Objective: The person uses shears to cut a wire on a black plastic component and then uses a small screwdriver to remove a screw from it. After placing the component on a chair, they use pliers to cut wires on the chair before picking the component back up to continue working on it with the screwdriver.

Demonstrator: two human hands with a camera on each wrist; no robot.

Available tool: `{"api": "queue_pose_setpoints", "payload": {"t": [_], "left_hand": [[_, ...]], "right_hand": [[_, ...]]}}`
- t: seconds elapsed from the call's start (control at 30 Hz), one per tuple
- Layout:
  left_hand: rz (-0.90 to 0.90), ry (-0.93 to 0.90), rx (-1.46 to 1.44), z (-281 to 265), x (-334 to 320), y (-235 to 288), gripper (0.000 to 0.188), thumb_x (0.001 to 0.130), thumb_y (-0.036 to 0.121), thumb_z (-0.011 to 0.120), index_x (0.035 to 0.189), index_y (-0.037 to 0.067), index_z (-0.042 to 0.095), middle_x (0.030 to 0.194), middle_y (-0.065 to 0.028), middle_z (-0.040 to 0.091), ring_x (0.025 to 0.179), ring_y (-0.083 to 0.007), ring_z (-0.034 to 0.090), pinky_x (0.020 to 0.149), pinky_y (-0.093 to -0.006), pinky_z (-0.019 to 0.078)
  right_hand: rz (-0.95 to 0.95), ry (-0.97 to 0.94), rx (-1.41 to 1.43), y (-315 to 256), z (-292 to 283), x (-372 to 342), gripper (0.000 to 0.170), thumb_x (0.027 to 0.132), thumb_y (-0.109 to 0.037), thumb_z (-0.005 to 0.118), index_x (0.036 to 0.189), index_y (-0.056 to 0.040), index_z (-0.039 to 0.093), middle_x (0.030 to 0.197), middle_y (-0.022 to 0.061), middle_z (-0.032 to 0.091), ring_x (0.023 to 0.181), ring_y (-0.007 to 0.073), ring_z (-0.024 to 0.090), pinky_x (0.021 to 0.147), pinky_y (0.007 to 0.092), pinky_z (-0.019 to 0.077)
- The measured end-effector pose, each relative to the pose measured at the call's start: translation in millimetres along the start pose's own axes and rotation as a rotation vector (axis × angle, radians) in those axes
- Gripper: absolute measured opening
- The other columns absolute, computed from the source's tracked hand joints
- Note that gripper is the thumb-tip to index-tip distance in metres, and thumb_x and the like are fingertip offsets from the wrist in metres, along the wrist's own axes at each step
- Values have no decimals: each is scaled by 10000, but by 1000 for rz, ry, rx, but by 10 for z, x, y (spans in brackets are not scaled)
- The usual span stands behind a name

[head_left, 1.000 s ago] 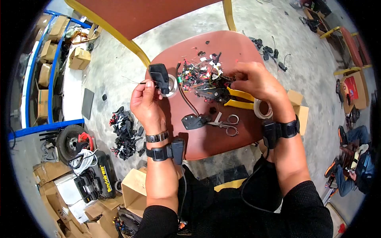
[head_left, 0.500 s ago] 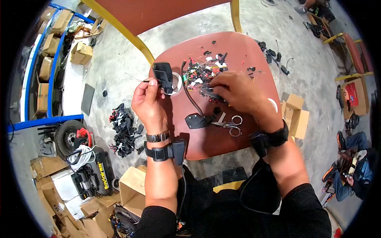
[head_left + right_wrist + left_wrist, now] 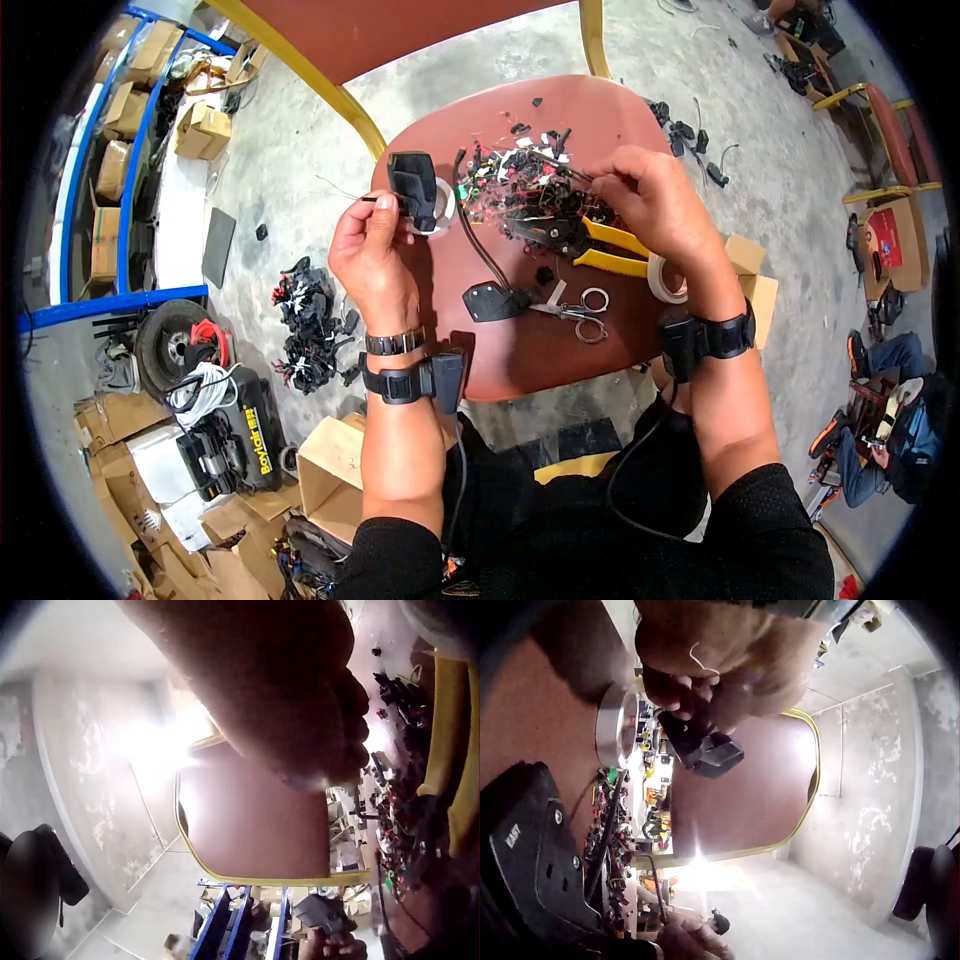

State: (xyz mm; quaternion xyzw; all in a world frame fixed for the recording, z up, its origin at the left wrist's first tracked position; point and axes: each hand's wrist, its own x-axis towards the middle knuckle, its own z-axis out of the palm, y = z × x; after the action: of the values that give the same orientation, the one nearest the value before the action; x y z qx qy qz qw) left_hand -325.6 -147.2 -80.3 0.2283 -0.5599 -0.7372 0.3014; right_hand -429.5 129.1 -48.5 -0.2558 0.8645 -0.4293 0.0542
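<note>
My left hand (image 3: 375, 245) pinches the cable end of a black plastic housing (image 3: 412, 185) between thumb and fingers; thin bare wires stick out to the left. My right hand (image 3: 660, 205) is over the right side of a pile of wire scraps (image 3: 500, 185), and its fingertips pinch a thin dark piece (image 3: 658, 889), like a bit of tube or cable. Below that hand lie yellow-handled pliers (image 3: 610, 262), their dark head against the scraps. A second black housing (image 3: 490, 303) with a cable rests on the seat, beside scissors (image 3: 585, 318).
The red chair seat (image 3: 440, 360) holds all this, plus a white tape roll (image 3: 443, 210) on the left and another tape roll (image 3: 660, 280) by my right wrist. A heap of black connectors (image 3: 310, 330) lies on the floor at left; a cardboard box (image 3: 762, 300) stands at right.
My right hand reached left into the scraps, then drew back right with a thin dark piece in its fingertips, uncovering the pliers again. My left hand stays nearly still with the housing.
</note>
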Motion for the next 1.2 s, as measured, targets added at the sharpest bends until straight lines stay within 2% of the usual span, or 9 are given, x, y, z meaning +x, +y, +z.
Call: {"api": "queue_pose_setpoints", "payload": {"t": [0.2, 0.3, 0.4, 0.5, 0.63, 0.73, 0.93, 1.2], "left_hand": [[17, -23, 45, -11, -8, 23, 124, 948, 122, 689, 978, 4, 668, 793, -44, 665, 642, -108, 575, 581, -239, 447], [19, -13, 19, -29, 4, 4, 117, 923, 85, 709, 971, -18, 682, 793, -48, 671, 632, -102, 573, 566, -231, 450], [17, -3, 46, -15, -12, 13, 116, 931, 105, 705, 966, -3, 682, 782, -45, 669, 627, -104, 574, 562, -231, 446], [17, -13, 62, -4, -21, 22, 117, 940, 123, 699, 963, 10, 679, 780, -43, 668, 628, -107, 575, 563, -233, 443], [21, -16, 72, 12, -17, 26, 113, 938, 120, 699, 962, 11, 679, 785, -40, 671, 626, -107, 572, 563, -236, 442], [16, -15, 13, 14, -9, 10, 124, 897, 78, 735, 962, -20, 696, 799, -51, 684, 625, -98, 579, 568, -225, 448], [16, -27, 16, 28, -22, -12, 112, 894, 73, 735, 948, -19, 700, 799, -53, 687, 625, -100, 583, 562, -226, 447], [30, -20, 45, 50, -29, -15, 115, 891, 76, 740, 946, -17, 700, 792, -51, 685, 609, -100, 577, 552, -229, 445]], "right_hand": [[-106, 33, 166, -48, 248, -16, 101, 861, -78, 658, 928, -28, 713, 893, 172, 701, 839, 368, 675, 764, 430, 538], [-247, -8, -27, -145, 447, -22, 119, 870, -72, 661, 967, -15, 699, 911, 136, 685, 838, 309, 659, 754, 407, 526], [-205, 39, -69, -232, 665, -47, 124, 887, -142, 599, 916, -74, 698, 878, 130, 667, 884, 341, 646, 808, 473, 515], [-235, 37, -120, -168, 790, -55, 110, 876, -120, 598, 921, -85, 691, 891, 122, 666, 889, 348, 643, 805, 467, 519], [-224, -15, -219, -190, 664, -47, 117, 868, -108, 586, 914, -72, 688, 884, 140, 670, 895, 358, 645, 810, 472, 522], [-176, -27, -151, -189, 491, -47, 125, 859, -109, 586, 907, -56, 688, 884, 156, 675, 905, 366, 649, 807, 480, 523], [-179, 20, -106, -80, 290, -58, 125, 853, -111, 607, 911, -42, 693, 876, 156, 676, 891, 371, 648, 798, 487, 519], [-243, 77, -26, -156, 520, -62, 115, 849, -130, 631, 910, -48, 684, 834, 161, 658, 862, 374, 638, 781, 491, 516]]}}
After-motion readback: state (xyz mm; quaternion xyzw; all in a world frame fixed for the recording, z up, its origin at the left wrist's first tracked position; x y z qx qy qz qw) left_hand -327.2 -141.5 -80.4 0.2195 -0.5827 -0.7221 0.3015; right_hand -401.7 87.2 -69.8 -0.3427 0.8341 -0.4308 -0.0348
